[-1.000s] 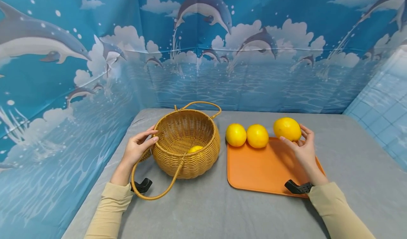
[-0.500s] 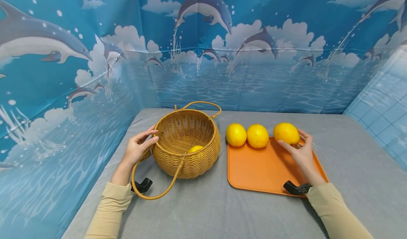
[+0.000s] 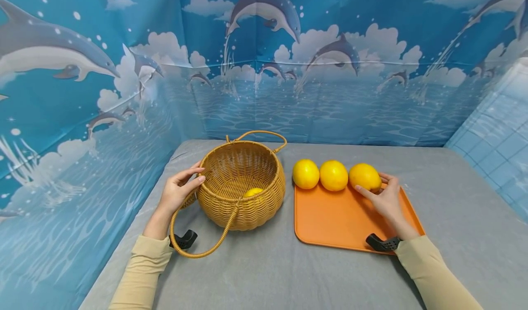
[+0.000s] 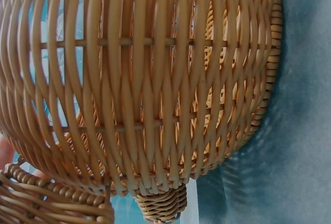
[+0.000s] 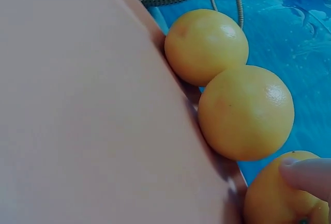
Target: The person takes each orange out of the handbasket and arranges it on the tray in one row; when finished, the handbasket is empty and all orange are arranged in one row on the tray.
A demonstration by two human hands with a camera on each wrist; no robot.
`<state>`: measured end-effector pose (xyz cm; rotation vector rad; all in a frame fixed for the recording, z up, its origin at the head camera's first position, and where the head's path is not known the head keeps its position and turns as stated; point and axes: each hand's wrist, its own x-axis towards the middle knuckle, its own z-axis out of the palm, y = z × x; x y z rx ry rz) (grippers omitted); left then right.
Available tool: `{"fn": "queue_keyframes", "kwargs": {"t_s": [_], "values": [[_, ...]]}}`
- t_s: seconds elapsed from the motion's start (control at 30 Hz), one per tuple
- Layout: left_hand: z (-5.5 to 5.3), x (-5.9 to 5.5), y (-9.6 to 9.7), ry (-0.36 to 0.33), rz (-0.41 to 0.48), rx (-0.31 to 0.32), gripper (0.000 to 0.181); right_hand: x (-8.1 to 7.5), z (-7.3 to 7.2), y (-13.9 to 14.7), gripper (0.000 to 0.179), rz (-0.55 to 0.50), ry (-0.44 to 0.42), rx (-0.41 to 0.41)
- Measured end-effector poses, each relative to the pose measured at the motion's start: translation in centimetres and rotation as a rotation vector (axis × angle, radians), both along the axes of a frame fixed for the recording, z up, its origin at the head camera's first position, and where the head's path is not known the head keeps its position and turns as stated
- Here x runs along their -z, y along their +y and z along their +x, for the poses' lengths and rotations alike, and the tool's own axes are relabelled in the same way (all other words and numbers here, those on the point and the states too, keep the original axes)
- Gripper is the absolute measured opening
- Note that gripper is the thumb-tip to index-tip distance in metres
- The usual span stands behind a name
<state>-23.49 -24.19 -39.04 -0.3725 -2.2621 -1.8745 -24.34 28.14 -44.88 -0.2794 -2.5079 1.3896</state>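
In the head view my left hand (image 3: 179, 190) holds the left rim of a round wicker basket (image 3: 243, 213), thumb and fingertips at its edge. One yellow citrus fruit (image 3: 253, 192) is partly visible inside. The woven side of the basket fills most of the left wrist view. My right hand (image 3: 387, 200) grips another yellow citrus fruit (image 3: 365, 177), its thumb on the near side. That fruit sits at the far edge of an orange tray (image 3: 330, 223), at the right end of a row with two more yellow fruits, the middle one (image 3: 333, 175) and the left one (image 3: 305, 174).
The basket's near handle (image 3: 202, 256) droops onto the grey tablecloth (image 3: 264, 273), and its far handle (image 3: 264, 132) leans back. A blue dolphin-print curtain (image 3: 264, 103) encloses the table at the back and sides.
My right hand has lowered the citrus fruit and brought it left, up beside the middle one of the row. My left hand and the basket have stayed in place.
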Motion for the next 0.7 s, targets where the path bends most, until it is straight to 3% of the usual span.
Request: {"fn": "queue_keyframes", "kwargs": {"t_s": [0.23, 0.5, 0.7], "values": [[-0.1, 0.2, -0.1, 0.001, -0.007, -0.003, 0.039, -0.6, 0.3, -0.1, 0.090, 0.013, -0.024, -0.064], [0.0, 0.1, -0.1, -0.013, -0.004, -0.007, 0.039, -1.8, 0.6, 0.8, 0.084, 0.006, -0.128, -0.198], [0.1, -0.1, 0.0, -0.003, 0.002, 0.002, 0.038, -1.3, 0.1, 1.2, 0.087, 0.114, -0.024, -0.239]]}}
